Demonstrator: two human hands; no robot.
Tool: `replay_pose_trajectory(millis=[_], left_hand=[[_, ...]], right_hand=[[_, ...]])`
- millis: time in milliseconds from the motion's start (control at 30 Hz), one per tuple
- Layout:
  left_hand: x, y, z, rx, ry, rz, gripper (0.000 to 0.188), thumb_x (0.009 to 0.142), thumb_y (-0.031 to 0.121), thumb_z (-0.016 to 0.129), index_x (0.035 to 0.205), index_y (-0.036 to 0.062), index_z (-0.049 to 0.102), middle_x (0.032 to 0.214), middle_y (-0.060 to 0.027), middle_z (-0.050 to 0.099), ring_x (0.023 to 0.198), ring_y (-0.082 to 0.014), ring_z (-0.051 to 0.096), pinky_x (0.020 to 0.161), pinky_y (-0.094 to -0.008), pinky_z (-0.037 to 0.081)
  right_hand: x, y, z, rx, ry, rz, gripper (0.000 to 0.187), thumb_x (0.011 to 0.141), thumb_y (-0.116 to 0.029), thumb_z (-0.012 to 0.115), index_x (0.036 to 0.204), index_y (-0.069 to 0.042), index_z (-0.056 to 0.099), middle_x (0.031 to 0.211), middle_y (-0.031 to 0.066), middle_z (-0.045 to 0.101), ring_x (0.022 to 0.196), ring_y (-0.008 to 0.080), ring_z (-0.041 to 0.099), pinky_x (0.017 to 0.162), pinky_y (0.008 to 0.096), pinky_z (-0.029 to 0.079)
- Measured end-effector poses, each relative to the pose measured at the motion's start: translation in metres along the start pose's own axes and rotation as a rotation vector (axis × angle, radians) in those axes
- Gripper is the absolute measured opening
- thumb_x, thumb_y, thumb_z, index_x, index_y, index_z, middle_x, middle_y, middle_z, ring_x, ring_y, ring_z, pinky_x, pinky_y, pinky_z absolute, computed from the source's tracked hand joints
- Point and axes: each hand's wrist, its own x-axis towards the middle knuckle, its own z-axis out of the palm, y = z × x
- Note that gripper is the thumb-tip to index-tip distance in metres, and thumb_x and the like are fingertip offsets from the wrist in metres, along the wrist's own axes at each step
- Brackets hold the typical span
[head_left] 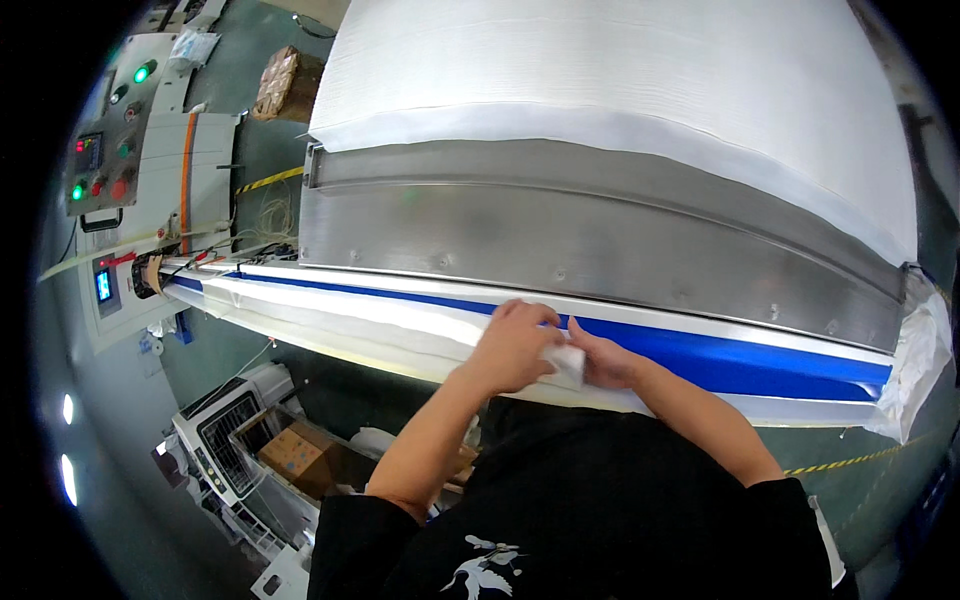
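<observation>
My left hand (512,348) is closed on the end of a white fabric strip (360,312), its fingers curled down. Close beside it, my right hand (606,360) pinches the same bunched fabric (567,362), thumb toward the left hand. Leftward from my hands the strip runs in loose folds along a long narrow bed. To the right of my hands, the bed's blue surface (740,362) lies bare. What the fingertips grip inside the folds is partly hidden.
Beyond the bed stands a long metal plate (600,235), with a wide white sheet (620,60) over it. A control panel (112,130) with lit buttons is at the far left. White plastic (915,350) hangs at the right end. A cardboard box (310,458) sits lower left.
</observation>
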Motion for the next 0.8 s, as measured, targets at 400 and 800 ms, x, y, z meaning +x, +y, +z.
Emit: replay_pose_trajectory(millis=[400,800], left_hand=[[-0.033,-0.108,-0.043,0.005,0.497,-0.32,0.033,0.078,0.017,0.073,0.109,0.0065,0.064,0.111,-0.0149,0.062,0.108,-0.0332,0.058,0.093,-0.0417,0.046],[0.002,-0.215,-0.087,0.114,0.863,-0.272,0.037,0.082,0.02,0.067,0.116,0.0104,0.058,0.118,-0.0133,0.057,0.109,-0.0353,0.053,0.093,-0.0469,0.042]], right_hand=[[-0.026,-0.022,-0.014,-0.409,0.206,-0.06,0.051,0.096,-0.048,0.049,0.119,-0.004,0.061,0.118,0.0128,0.065,0.108,0.0218,0.061,0.094,0.0359,0.046],[0.071,-0.163,0.053,-0.976,0.628,-0.538,0.028,0.092,-0.031,0.061,0.099,-0.004,0.065,0.088,0.005,0.068,0.079,0.0148,0.062,0.072,0.0299,0.049]])
